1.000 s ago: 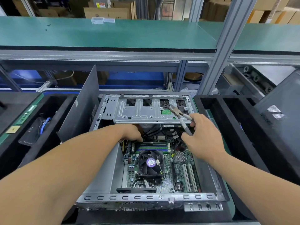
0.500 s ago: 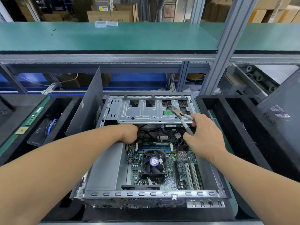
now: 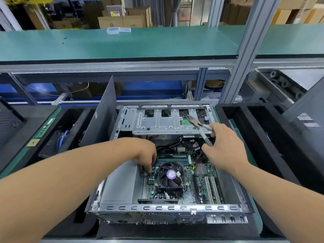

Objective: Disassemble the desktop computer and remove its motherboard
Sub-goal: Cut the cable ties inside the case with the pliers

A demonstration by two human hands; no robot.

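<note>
Green-matted warehouse shelving spans the background, with cardboard boxes stacked behind it and black foam-lined trays flanking the work position on the tabletop [image 3: 259, 223].

Left side: a dark grey steel side panel [image 3: 103, 113] stands upright against the left edge of the open grey desktop computer case [image 3: 166, 208], so the cover is already off. The left hand [image 3: 147, 155] reaches down into the case. Its fingers [image 3: 149, 168] are curled at the upper-left corner of the green motherboard [image 3: 201, 183], beside the black CPU cooler fan with purple label [image 3: 171, 175]; they appear to pinch a small connector or cable, though what exactly is held cannot be told.

Centre: the motherboard lies flat on the case floor, with fan, memory sticks and black cables in place. The silver perforated drive cage [image 3: 168, 121] sits across the far end of the case.

Right side: the right hand [image 3: 226, 148] grips the grey-handled cutting pliers [image 3: 199, 127], fingers wrapped round the handles, nose pointing away over the drive cage and touching nothing visible.

Progress, as judged: early to middle stage. Cover removed; cables, cooler and board fixings remain, and the board is not yet freed.

Compared with half a second earlier, the left hand has moved from under the cage edge down to the board corner; the right hand and pliers are essentially unchanged.
</note>
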